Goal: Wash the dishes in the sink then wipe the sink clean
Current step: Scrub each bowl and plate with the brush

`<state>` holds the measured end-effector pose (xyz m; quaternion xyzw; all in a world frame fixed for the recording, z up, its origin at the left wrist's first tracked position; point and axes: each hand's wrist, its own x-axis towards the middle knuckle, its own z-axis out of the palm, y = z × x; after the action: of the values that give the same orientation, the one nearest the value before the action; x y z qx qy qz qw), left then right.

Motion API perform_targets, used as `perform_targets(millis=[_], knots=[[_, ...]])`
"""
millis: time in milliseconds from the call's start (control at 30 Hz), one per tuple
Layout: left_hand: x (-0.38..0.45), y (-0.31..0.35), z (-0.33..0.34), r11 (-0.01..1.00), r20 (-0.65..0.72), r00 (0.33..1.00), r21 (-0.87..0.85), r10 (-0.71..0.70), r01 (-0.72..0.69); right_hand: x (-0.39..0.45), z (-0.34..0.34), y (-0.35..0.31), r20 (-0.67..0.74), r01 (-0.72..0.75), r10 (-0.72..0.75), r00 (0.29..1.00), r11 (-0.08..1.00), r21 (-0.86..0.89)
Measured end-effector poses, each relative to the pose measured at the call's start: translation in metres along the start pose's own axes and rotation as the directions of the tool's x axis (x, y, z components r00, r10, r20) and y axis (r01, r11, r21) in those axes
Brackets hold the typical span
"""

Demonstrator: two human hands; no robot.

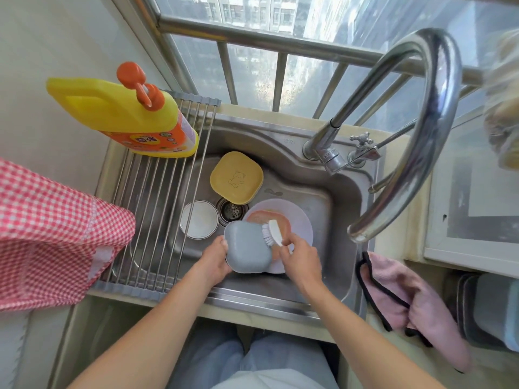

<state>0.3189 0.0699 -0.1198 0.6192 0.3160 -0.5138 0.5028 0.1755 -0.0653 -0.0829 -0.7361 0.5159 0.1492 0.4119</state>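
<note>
**Scrubbing under way, most of the washing still ahead**

Head view: the job looks to be in its early part. The drying rack [157, 203] laid over the left side of the sink [331, 192] holds only the yellow soap bottle [126, 116] — no washed dish rests on it. Down in the basin three pieces wait: a yellow square dish [236, 176] upside down at the back, a white bowl [198, 219] left of the drain [232, 210], and a pale plate [297, 217] with an orange patch on it, lying partly under the dish now being cleaned. No water can be seen running from the tap [404, 136]. The wipe-down has not begun, judging by the pink cloth [415, 301] draped on the tabletop right of the sink, untouched.

The left hand [214, 259] grasps the grey square dish [247, 248] by its left edge, fingers curled round the rim, holding it above the plate near the front of the basin. The right hand [299, 255] is closed round the handle of the white brush [273, 231], whose bristles press on the dish's upper right corner. A red checked cloth [56, 231] hangs at the left.
</note>
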Motion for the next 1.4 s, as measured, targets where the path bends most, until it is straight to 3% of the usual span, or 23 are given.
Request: perform_targets(millis=[67, 133, 200, 433, 567, 700, 833, 1033, 1167, 1267, 1400], knots=[[0.002, 0.001, -0.006, 0.985, -0.001, 0.998, 0.159, 0.069, -0.068, 0.002, -0.004, -0.002, 0.002, -0.005, 0.005, 1.0, 0.999, 0.039], [0.004, 0.0, -0.012, 0.905, 0.035, 0.979, 0.377, 0.202, -0.2, 0.001, -0.001, -0.013, 0.014, 0.051, -0.052, 0.999, 0.996, 0.076], [0.002, 0.001, -0.014, 0.819, 0.093, 0.949, 0.484, 0.302, -0.308, 0.001, -0.001, -0.026, 0.037, 0.093, -0.098, 0.995, 0.989, 0.114], [0.002, 0.005, -0.026, 0.688, 0.174, 0.885, 0.571, 0.432, -0.448, 0.027, -0.023, -0.024, 0.104, -0.124, 0.122, 0.987, 0.992, 0.018], [0.002, 0.003, -0.024, 0.664, 0.173, 0.873, 0.587, 0.456, -0.463, 0.016, -0.027, -0.047, 0.189, 0.041, -0.058, 0.98, 0.995, 0.091], [0.0, 0.004, -0.019, 0.795, 0.04, 0.902, 0.457, 0.429, -0.399, 0.016, -0.025, -0.041, 0.146, 0.025, -0.037, 0.989, 0.996, 0.083], [0.006, 0.006, -0.017, 0.959, -0.078, 0.959, 0.101, 0.271, -0.263, 0.016, -0.023, -0.025, 0.129, -0.083, 0.069, 0.989, 0.992, 0.099], [0.0, 0.014, 0.0, 0.952, -0.132, 0.988, -0.281, 0.085, -0.12, -0.008, -0.005, -0.025, 0.152, -0.071, 0.042, 0.987, 0.979, 0.192], [-0.003, 0.014, 0.005, 0.95, -0.1, 0.994, -0.302, 0.049, -0.077, -0.003, -0.007, -0.032, 0.069, -0.129, 0.12, 0.99, 0.979, 0.16], [-0.006, 0.014, 0.003, 0.965, -0.02, 0.997, -0.251, 0.073, -0.075, 0.012, -0.021, -0.036, 0.039, -0.199, 0.196, 0.98, 0.939, 0.281], [-0.001, 0.016, -0.007, 0.968, -0.064, 0.994, -0.23, 0.091, -0.104, 0.011, -0.037, -0.036, 0.094, -0.118, 0.101, 0.99, 0.973, 0.196]])
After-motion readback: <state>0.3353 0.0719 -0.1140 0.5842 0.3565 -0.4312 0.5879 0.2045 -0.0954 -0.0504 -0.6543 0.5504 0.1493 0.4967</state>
